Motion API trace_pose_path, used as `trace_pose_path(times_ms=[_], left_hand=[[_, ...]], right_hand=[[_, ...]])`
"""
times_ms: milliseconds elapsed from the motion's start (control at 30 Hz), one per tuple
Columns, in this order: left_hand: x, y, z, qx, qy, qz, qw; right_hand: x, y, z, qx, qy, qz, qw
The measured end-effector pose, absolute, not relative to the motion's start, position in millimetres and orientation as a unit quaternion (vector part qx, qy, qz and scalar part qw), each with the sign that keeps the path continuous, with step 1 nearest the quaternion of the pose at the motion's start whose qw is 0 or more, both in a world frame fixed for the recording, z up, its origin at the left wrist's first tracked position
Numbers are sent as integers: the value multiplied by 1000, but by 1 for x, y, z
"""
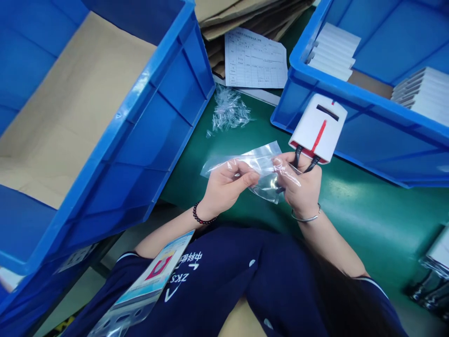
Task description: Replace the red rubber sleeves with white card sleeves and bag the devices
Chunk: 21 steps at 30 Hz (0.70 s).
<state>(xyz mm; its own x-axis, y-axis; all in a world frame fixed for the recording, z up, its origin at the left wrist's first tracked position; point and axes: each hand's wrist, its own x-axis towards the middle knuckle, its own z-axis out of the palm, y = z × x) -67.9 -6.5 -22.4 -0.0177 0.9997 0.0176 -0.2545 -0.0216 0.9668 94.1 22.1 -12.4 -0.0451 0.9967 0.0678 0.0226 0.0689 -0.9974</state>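
Note:
A clear plastic bag (261, 161) stretches between my two hands above the green tabletop. My left hand (229, 185) pinches the bag, thumb against fingers. My right hand (298, 182) is closed, with part of the bag's film lying over its thumb. Between the right hand's fingers run the black cables of a white device (321, 126), which has a dark slot and a red stripe. That device sticks out beyond the hand, close to the blue crate on the right. The fingertips of both hands are partly covered by film.
A blue crate (182, 89) lined with brown cardboard stands at left. Another blue crate (368, 135) at right holds rows of white parts (335, 51). Small clear plastic pieces (229, 110) lie in a pile beyond my hands, near a printed sheet (256, 58) and stacked cardboard (242, 16).

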Motion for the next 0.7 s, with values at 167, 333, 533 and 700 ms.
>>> trace_pose_path(times_ms=[167,333,533,700], left_hand=[[-70,-2,-17,360,411,589,595],[-91,19,-12,217,430,644,594],[-104,38,-21,124,424,672,594],[-98,41,-28,171,435,657,592]], right_hand=[[94,21,-4,-486,-569,457,481],[115,11,-1,-424,-637,480,429],[143,-8,-3,-292,-715,500,391],[144,-16,6,-287,-788,462,287]])
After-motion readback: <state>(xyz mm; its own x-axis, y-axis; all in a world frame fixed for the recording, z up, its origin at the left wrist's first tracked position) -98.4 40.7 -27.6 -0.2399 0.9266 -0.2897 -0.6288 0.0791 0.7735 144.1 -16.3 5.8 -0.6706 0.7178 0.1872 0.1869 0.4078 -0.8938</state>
